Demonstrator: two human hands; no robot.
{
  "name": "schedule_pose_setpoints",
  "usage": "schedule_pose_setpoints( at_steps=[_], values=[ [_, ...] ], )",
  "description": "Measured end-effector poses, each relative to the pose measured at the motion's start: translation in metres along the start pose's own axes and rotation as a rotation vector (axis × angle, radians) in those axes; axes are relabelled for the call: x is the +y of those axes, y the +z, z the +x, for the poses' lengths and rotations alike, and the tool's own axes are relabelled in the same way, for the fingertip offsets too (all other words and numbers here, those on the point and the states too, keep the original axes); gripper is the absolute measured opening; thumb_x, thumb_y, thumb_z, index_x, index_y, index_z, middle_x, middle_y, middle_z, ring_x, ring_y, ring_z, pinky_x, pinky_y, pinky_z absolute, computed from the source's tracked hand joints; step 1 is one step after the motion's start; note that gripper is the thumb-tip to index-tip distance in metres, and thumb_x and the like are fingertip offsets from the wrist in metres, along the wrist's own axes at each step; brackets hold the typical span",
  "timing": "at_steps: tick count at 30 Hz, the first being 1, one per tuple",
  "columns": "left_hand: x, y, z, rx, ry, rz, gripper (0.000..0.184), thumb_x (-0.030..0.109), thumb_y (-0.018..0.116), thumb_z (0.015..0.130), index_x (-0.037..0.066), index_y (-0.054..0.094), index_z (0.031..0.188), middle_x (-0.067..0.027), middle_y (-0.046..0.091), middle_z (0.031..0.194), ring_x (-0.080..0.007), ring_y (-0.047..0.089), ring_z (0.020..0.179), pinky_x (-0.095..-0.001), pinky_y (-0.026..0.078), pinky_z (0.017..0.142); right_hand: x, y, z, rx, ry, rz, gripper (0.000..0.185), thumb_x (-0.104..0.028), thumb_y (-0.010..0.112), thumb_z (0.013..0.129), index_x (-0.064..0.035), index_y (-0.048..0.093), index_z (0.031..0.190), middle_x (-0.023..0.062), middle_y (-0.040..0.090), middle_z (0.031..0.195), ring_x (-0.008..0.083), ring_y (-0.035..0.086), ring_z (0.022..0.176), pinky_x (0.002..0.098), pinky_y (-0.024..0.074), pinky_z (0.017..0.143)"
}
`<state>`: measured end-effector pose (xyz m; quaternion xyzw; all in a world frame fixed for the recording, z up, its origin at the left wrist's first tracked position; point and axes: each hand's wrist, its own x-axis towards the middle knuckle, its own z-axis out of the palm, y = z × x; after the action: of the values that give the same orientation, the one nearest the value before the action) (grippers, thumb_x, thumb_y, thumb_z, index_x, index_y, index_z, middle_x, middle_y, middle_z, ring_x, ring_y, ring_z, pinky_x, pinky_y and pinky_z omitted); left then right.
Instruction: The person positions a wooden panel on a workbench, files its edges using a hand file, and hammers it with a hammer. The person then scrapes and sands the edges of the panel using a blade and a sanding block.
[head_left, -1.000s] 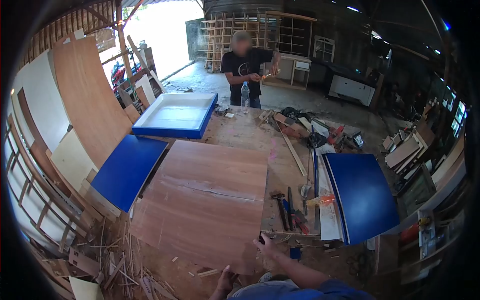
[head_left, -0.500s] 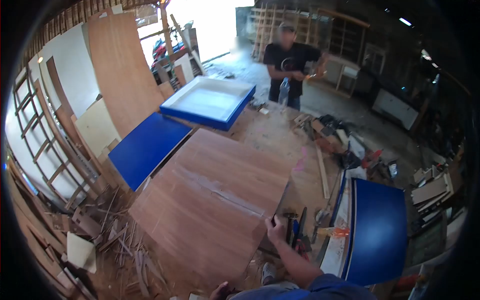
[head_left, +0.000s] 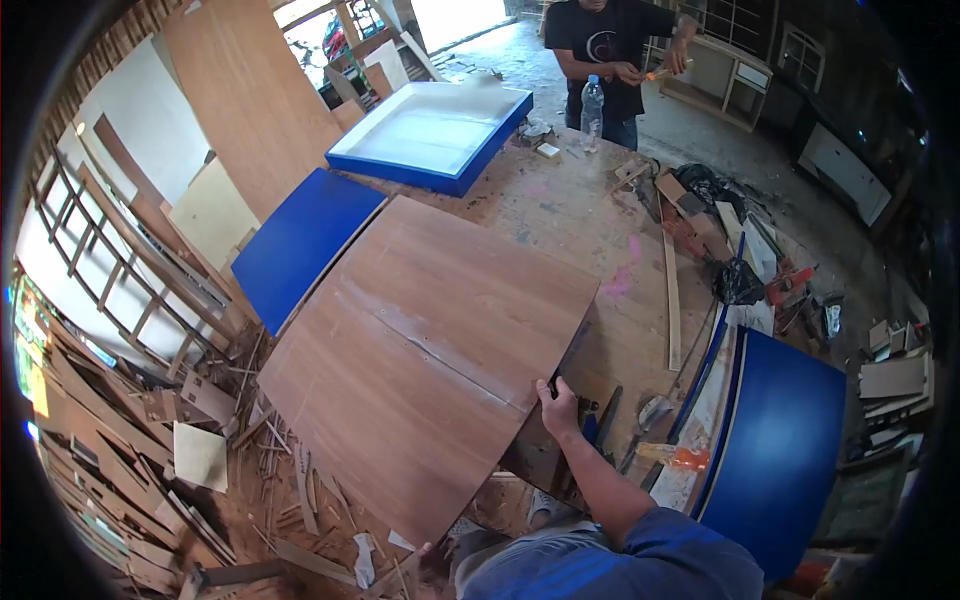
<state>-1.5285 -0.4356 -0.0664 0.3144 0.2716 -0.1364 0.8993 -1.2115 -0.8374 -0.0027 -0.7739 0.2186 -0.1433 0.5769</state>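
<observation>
Right hand (head_left: 560, 408) clamped on the edge of a broad flat reddish-brown wooden panel (head_left: 430, 350), mid-frame; left hand (head_left: 433, 558) at its bottom corner, grip impossible to tell; beyond, shallow blue-sided white-bottomed tray (head_left: 398, 176), upper centre.

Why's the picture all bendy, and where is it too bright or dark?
Head view: black corners and bowed edges on the right-hand blue panel, probably from a very wide lens; head view: pale glare on that panel, and a washed-out white opening; head view: the far right background is dim.
</observation>
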Motion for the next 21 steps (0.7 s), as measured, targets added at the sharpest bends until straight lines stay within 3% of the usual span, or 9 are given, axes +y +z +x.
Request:
schedule_pose_setpoints(
  at_steps=[3, 9, 13, 15, 21],
  values=[
    [-0.001, -0.006, 0.006, 0.052, -0.009, 0.102, 0.040, 0.039, 0.069, 0.097, 0.007, 0.071, 0.123, -0.0155, 0.072, 0.131, -0.0312, 0.067, 0.124, -0.0526, 0.049, 0.108, -0.005, -0.010, 0.017, -0.003, -0.006, -0.010, 0.050, -0.040, 0.069, 0.101, 0.0087, 0.069, 0.111, 0.0266, 0.075, 0.103, 0.0367, 0.074, 0.099, 0.0433, 0.0541, 0.087],
    [0.009, 0.008, -0.011, 0.154, 0.002, 0.293, 0.043, 0.042, 0.072, 0.094, 0.007, 0.073, 0.119, -0.0113, 0.076, 0.124, -0.0289, 0.069, 0.118, -0.0505, 0.049, 0.105, -0.001, -0.023, 0.078, 0.062, -0.006, 0.049, 0.047, -0.039, 0.068, 0.101, 0.0072, 0.069, 0.103, 0.0228, 0.074, 0.091, 0.0281, 0.070, 0.085, 0.0424, 0.0529, 0.081],
    [0.010, 0.004, -0.015, 0.067, 0.004, 0.291, 0.049, 0.046, 0.066, 0.097, 0.014, 0.067, 0.135, -0.0088, 0.070, 0.138, -0.0277, 0.066, 0.123, -0.0462, 0.051, 0.101, 0.006, -0.032, 0.120, 0.030, 0.105, 0.086, 0.046, -0.040, 0.068, 0.100, 0.0053, 0.070, 0.105, 0.0212, 0.075, 0.093, 0.0295, 0.071, 0.088, 0.0427, 0.0530, 0.082],
    [0.006, 0.018, -0.014, 0.141, 0.028, 0.264, 0.053, 0.048, 0.068, 0.094, 0.014, 0.067, 0.134, -0.0078, 0.071, 0.136, -0.0264, 0.067, 0.120, -0.0438, 0.051, 0.099, 0.005, -0.030, 0.121, 0.032, 0.123, 0.060, 0.044, -0.040, 0.066, 0.100, 0.0028, 0.069, 0.109, 0.0197, 0.074, 0.095, 0.0327, 0.071, 0.090, 0.0439, 0.0531, 0.083],
    [-0.004, 0.023, 0.004, 0.286, 0.040, 0.306, 0.058, 0.050, 0.075, 0.089, 0.013, 0.067, 0.133, -0.0058, 0.073, 0.124, -0.0234, 0.068, 0.110, -0.0400, 0.049, 0.097, -0.007, -0.024, 0.056, 0.019, -0.100, 0.080, 0.046, -0.033, 0.072, 0.097, 0.0074, 0.067, 0.118, 0.0201, 0.075, 0.098, 0.0335, 0.071, 0.090, 0.0428, 0.0542, 0.084]
  ],
)
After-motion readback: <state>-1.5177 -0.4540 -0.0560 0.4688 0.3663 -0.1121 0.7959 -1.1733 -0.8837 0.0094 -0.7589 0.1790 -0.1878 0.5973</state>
